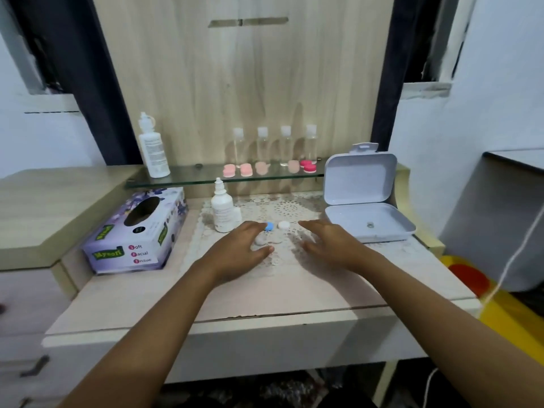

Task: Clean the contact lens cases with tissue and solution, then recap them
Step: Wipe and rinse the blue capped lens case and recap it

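Observation:
A pale contact lens case (263, 239) lies on the lace mat (282, 209), partly under my left hand (240, 248). A blue cap (268, 226) and a white cap (283, 225) rest just beyond it. My left hand hovers over the case with fingers apart, holding nothing. My right hand (331, 241) is spread open to the right of the case, also empty. A small solution bottle (222, 209) stands left of the caps. The purple tissue box (138, 231) sits at the left.
An open white plastic box (362, 198) stands at the right. On the glass shelf (182, 179) behind are a taller white bottle (153, 145), several clear bottles (262, 145) and several pink lens cases (245, 169). The table's front edge (265, 322) is near me.

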Tool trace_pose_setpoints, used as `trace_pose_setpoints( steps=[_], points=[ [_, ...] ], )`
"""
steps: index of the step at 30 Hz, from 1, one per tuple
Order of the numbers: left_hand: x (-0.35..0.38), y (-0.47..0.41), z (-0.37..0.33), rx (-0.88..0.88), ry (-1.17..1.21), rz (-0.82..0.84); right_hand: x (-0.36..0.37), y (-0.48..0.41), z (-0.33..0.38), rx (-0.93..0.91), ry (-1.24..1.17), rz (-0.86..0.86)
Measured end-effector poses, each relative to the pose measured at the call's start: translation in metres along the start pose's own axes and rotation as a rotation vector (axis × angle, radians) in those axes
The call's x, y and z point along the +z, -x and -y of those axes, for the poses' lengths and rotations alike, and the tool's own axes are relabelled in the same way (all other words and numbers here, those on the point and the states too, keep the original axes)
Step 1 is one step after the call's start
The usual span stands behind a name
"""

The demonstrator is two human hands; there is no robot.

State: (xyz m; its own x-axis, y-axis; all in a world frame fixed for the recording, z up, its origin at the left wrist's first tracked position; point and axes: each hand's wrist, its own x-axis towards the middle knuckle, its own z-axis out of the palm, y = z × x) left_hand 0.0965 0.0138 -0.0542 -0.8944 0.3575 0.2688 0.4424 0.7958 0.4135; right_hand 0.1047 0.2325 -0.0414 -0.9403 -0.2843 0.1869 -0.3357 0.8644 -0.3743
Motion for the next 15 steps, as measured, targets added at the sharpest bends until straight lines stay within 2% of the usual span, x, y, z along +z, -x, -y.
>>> trace_pose_setpoints(
  steps=[7, 15],
  points=[
    [0.008, -0.014, 0.009, -0.039, -0.098, -0.037, 0.018, -0.013, -0.001, 0.0, 0.114, -0.033],
    [0.013, -0.019, 0.014, 0.009, -0.132, -0.083, 0.034, -0.032, 0.015, -0.015, 0.073, -0.106]
  ],
)
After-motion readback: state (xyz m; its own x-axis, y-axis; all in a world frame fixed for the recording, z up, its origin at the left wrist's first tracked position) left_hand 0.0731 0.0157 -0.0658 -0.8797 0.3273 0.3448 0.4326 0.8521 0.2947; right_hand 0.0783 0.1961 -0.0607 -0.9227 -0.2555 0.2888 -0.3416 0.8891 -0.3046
